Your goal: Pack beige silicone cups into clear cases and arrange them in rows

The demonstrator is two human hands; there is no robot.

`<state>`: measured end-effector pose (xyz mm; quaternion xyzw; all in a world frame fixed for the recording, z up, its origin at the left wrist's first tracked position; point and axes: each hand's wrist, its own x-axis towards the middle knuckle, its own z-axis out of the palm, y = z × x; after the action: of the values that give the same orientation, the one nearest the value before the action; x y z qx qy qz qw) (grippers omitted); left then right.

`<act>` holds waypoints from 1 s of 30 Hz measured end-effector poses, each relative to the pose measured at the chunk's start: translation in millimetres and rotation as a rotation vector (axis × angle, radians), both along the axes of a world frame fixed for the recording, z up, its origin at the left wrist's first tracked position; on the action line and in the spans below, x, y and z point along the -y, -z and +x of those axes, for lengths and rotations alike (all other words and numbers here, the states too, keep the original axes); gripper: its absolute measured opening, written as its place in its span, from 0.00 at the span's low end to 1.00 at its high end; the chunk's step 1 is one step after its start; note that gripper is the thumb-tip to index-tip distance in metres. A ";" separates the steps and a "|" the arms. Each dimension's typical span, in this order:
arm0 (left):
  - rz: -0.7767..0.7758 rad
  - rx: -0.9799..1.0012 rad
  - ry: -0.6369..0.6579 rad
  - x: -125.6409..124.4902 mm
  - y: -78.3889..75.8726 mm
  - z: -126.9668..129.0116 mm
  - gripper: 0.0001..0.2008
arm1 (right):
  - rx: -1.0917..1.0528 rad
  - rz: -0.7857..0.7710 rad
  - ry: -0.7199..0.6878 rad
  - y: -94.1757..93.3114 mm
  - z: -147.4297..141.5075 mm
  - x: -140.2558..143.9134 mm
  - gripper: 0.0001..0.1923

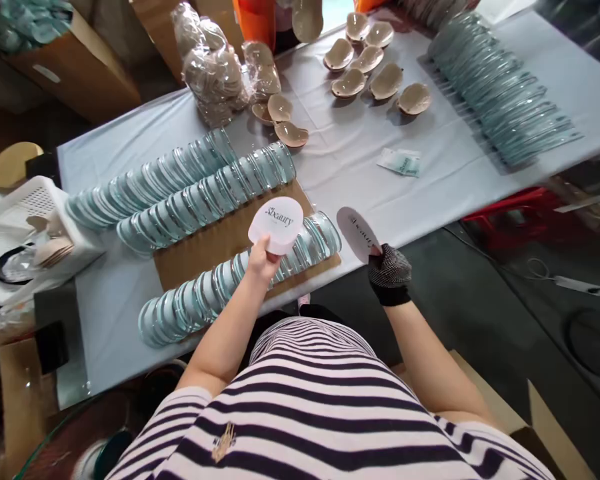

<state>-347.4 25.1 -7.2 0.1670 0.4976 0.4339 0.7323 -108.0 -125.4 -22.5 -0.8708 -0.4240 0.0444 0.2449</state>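
Note:
My left hand (264, 259) pinches a white rounded card with "beauty" lettering (276, 225) by its lower edge. In my right hand (390, 272), gloved in dark dotted knit, is a second printed card (357, 233), tilted and shadowed, held at its lower end. Below the left card runs a front row of clear bluish wrapped discs (200, 293), partly hidden by my left hand and forearm. Two more such rows, a middle one (210, 197) and a back one (153, 175), lie behind it. Brown cardboard (220, 237) shows between the front and middle rows.
Several beige shell-like cups (347, 83) sit at the table's back, beside bagged cups (213, 70). A small printed packet (400, 161) lies on the white-covered table (340, 143). Another disc row (505, 93) stands right. At left is a white basket (55, 227); a red stool (525, 217) stands below the right edge.

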 end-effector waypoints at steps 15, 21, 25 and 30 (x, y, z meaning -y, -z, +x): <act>-0.194 0.159 0.074 -48.0 43.3 101.0 0.19 | -0.002 -0.755 -0.363 -0.1 -12.3 -50.9 0.21; -0.185 0.206 0.050 -46.6 44.7 103.1 0.19 | -0.055 -0.730 -0.315 -9.5 -13.0 -60.4 0.16; -0.198 0.223 0.048 -45.9 45.4 103.5 0.21 | -0.031 -0.665 -0.280 15.6 -25.9 -69.7 0.15; -0.182 0.234 0.036 -43.3 41.4 103.0 0.21 | -0.257 -0.620 -0.314 41.9 -29.3 -69.7 0.15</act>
<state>-244.3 68.4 -48.6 0.0571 0.4430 0.3902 0.8051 -137.3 -55.8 -64.4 -0.8152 -0.4846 0.3170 0.0110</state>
